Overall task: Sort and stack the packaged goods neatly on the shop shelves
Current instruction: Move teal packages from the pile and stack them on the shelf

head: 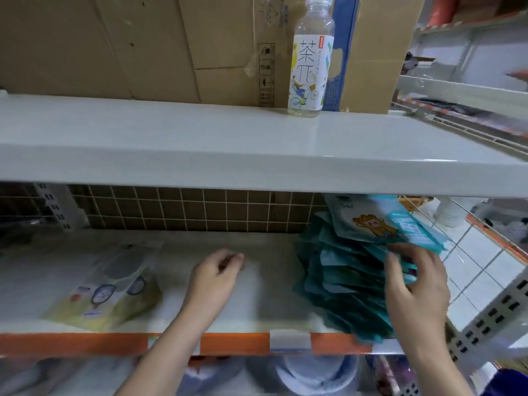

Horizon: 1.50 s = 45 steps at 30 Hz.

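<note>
The right hand (414, 284) is gripping the teal pouch stack (343, 281) at the shelf's (257, 298) right end, fingers curled; the left hand (217, 272), loosely curled, is holding nothing. Next, I think, squaring the leaning stack needs both hands.

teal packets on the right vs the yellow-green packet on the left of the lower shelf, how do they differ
The teal packets form a thick, fanned pile; the yellow-green packet lies flat by itself. The teal packets sit at the shelf's right end with the right hand on them; the yellow-green packet sits at the left, untouched. Both are flat printed pouches with cartoon pictures on the same lower shelf.
</note>
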Tool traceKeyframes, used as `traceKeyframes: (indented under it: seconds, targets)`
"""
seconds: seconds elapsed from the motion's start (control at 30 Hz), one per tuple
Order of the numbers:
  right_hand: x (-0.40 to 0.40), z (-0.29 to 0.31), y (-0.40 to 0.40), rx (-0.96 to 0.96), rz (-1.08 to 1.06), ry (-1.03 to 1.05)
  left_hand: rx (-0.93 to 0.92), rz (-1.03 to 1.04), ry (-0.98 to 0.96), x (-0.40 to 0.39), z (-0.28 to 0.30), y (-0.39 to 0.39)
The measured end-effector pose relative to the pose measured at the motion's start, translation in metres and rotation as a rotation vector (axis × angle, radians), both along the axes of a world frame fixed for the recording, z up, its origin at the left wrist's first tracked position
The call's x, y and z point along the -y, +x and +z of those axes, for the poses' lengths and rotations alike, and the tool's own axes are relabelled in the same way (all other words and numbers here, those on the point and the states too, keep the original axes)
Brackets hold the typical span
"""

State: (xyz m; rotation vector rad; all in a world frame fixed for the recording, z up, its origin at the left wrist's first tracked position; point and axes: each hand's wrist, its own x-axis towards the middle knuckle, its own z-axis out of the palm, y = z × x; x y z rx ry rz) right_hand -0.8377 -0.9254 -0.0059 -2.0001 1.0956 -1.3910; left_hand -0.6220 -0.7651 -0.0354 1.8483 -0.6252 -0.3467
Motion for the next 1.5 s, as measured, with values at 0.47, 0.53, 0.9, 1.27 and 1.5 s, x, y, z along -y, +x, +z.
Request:
traceKeyframes:
  seconds: [0.47,0.53,0.9,1.27,1.5]
  targets:
    - [-0.139,-0.05,0.135,-0.451,0.572,0.369,0.062,0.461,0.111,-0.27,-0.018,0.089]
    - [-0.167,-0.049,0.158,-0.466,0.612,0.376,0.065,0.483,0.117,-0.306,-0.02,0.106]
    - [-0.336,-0.058,0.285,-0.479,0.776,0.408,0.078,0.534,0.193,-0.489,-0.015,0.188]
    - [-0.442,-0.061,0.404,-0.594,0.944,0.36,-0.057,0.723,0.124,-0.607,-0.016,0.237]
    - [-0.493,-0.06,0.493,-0.553,0.997,0.397,-0.054,0.779,0.146,-0.651,-0.027,0.31]
